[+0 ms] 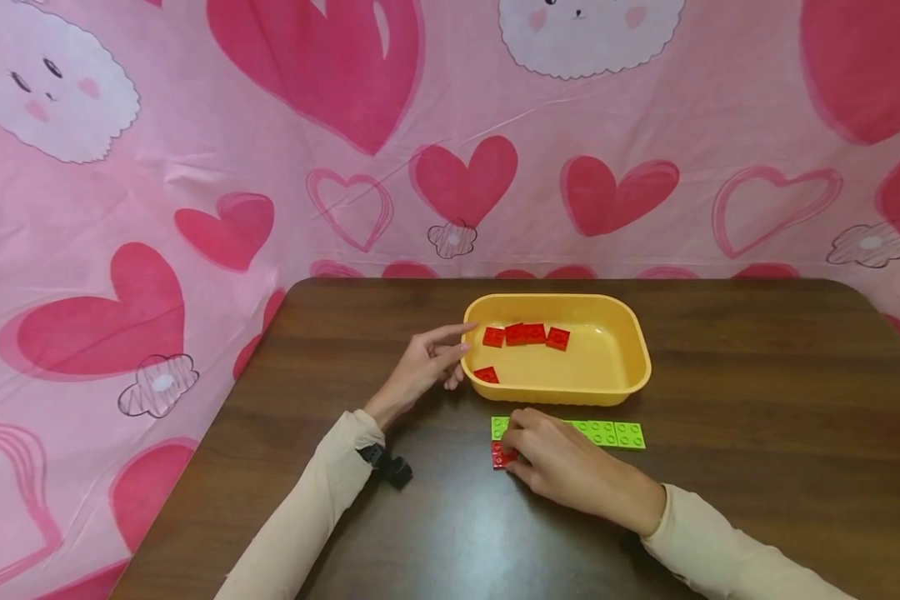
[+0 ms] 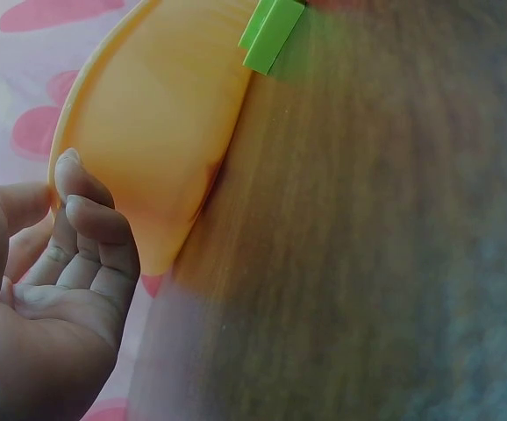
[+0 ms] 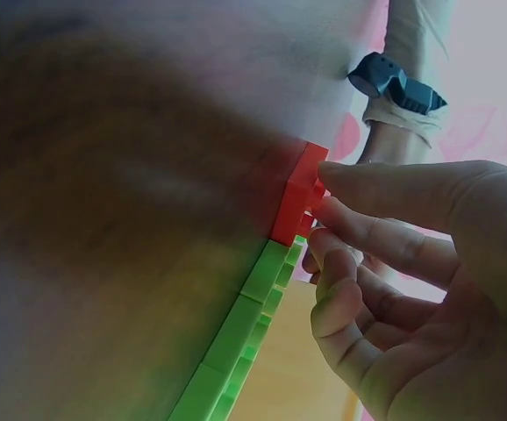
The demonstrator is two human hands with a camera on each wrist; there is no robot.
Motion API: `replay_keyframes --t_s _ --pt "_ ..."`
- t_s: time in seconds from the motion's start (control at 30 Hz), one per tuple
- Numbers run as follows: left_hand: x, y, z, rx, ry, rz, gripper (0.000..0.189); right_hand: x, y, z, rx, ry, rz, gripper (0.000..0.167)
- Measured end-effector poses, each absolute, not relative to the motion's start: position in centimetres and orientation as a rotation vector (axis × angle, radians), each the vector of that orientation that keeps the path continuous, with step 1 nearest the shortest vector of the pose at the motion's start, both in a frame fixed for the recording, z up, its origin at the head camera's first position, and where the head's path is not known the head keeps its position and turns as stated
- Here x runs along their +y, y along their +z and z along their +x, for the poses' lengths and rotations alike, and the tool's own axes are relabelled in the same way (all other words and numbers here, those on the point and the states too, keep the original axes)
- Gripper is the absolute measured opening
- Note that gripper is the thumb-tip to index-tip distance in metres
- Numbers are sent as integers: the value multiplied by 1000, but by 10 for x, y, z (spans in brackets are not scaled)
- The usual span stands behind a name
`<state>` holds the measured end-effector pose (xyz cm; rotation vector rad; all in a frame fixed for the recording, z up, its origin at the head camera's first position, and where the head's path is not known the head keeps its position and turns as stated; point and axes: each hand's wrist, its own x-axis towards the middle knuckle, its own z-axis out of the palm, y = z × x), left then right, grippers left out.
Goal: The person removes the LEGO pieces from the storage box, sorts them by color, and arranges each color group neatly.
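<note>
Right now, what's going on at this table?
A person's right hand pinches a red brick on the near side of a row of green bricks, at its left end, on the brown table. The left hand grips the left end of a yellow tray, just beyond the row. Five other red bricks show inside the tray.

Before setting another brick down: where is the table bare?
Bare: table right of the yellow tray and left of the left arm. Crowded: in front of the tray, where the right hand holds a red brick beside green bricks.
</note>
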<state>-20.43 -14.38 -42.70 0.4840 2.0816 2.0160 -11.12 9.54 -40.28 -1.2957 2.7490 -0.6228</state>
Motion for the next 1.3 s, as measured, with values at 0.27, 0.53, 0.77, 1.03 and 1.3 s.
replay_keyframes --t_s 0.27,0.53,0.77,1.03,1.3 --pt "-143 -428 -204 2085 2016 487 44 96 -404 -110 2732 -642 -1310 12" --pt "-143 -428 -203 2089 2012 490 44 96 -396 -112 2722 -691 -1298 14" --pt "-143 -426 -201 2092 2008 466 44 114 -371 -125 2812 -841 -1257 16" --pt "-144 -429 -201 2092 2009 464 43 142 -355 -150 2938 -925 -1137 19" --pt "-144 -429 -202 2080 2014 469 43 162 -357 -174 2977 -890 -1006 21"
